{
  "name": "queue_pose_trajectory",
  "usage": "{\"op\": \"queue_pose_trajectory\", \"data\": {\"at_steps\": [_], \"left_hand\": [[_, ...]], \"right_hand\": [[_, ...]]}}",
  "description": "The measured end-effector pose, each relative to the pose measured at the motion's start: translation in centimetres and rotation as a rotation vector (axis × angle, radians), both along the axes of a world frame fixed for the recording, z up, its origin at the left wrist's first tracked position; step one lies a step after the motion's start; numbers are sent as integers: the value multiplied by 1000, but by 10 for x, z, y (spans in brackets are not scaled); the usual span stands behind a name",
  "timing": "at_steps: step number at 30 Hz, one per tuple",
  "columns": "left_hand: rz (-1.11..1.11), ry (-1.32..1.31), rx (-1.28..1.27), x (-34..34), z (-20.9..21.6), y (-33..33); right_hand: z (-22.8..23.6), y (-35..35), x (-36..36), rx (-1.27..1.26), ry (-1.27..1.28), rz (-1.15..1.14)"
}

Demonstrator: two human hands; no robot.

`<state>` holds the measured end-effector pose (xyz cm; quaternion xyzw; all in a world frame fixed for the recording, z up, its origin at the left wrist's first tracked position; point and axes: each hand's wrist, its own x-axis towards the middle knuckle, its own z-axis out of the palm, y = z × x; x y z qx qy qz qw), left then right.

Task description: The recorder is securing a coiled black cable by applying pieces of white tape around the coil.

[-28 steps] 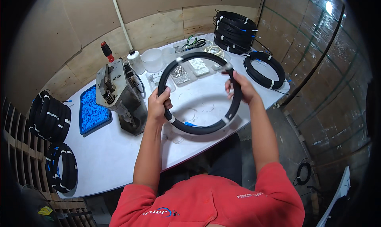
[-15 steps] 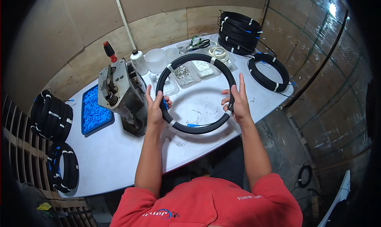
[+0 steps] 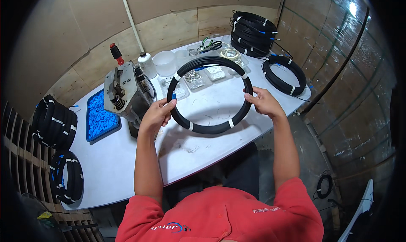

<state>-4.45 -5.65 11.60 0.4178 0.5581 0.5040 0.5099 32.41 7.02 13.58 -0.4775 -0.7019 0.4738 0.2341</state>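
A coil of black cable (image 3: 210, 128), bound at intervals with white tape, is held up tilted over the table's middle. My left hand (image 3: 157, 114) grips its left side, thumb in front beside a small blue connector (image 3: 174, 96). At the coil's right side, my right hand (image 3: 265, 102) pinches the ring between thumb and fingers, the fingertips partly hidden behind it. Another blue piece (image 3: 200, 68) shows just inside the coil's upper edge.
A metal hand press (image 3: 127, 90) stands left of the coil, beside a tray of blue parts (image 3: 101, 117). Clear boxes of small metal parts (image 3: 196, 79), a bottle (image 3: 146, 65) and scissors (image 3: 211, 46) lie behind. More cable coils (image 3: 253, 35) sit at both table ends.
The coil has turned in my hands, so its tape bands sit elsewhere and the loose blue end has gone from the bottom to the top. My spread fingers have closed on the ring.
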Motion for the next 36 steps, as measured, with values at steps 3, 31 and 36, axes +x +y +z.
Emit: {"op": "queue_pose_trajectory", "data": {"at_steps": [3,31,36], "left_hand": [[-37,212,-94,-5,-7,10],[-202,-738,305,32,-39,13],[33,-683,206,37,-36,15]], "right_hand": [[-31,19,9,308,4,27],[-54,-7,-41,-106,699,-311],[-53,-14,-44,-122,693,-335]]}}
